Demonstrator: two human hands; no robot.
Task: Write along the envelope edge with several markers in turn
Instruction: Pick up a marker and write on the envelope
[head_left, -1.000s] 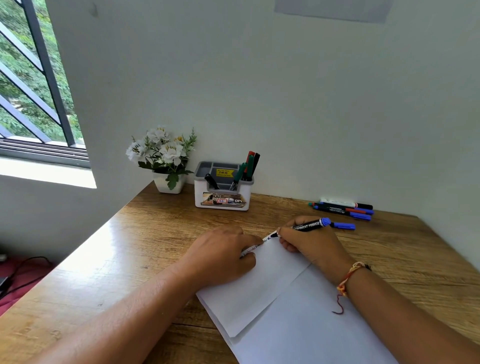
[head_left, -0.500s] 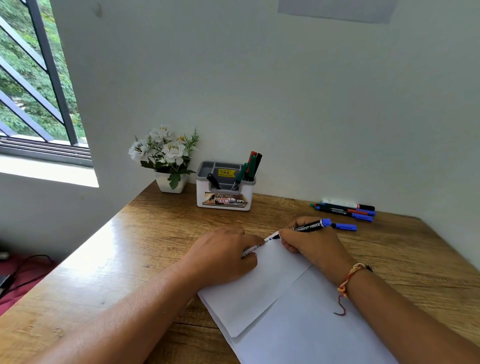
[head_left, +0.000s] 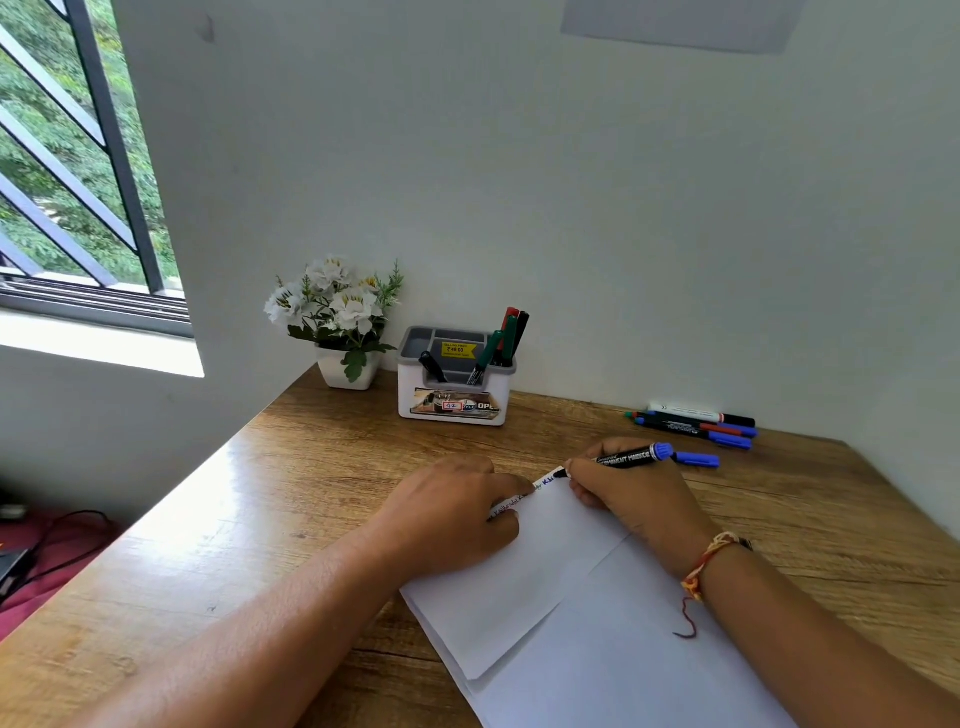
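Note:
A white envelope (head_left: 524, 582) lies on the wooden desk (head_left: 249, 519), on top of a larger white sheet (head_left: 623, 654). My left hand (head_left: 447, 514) rests flat on the envelope's upper left part, fingers near the written edge. My right hand (head_left: 628, 499) grips a black marker with a blue end (head_left: 626, 459), its tip touching the envelope's far edge, where blue handwriting runs. The marker's blue cap (head_left: 697, 459) lies on the desk just behind my right hand.
A white and grey pen holder (head_left: 452, 410) with several markers stands at the back, next to a small pot of white flowers (head_left: 343, 332). Several loose markers (head_left: 696, 422) lie by the wall at the back right. A window is at the left.
The marker tip has crept slightly right along the envelope's edge, adding a little more writing. My left hand has stayed in place.

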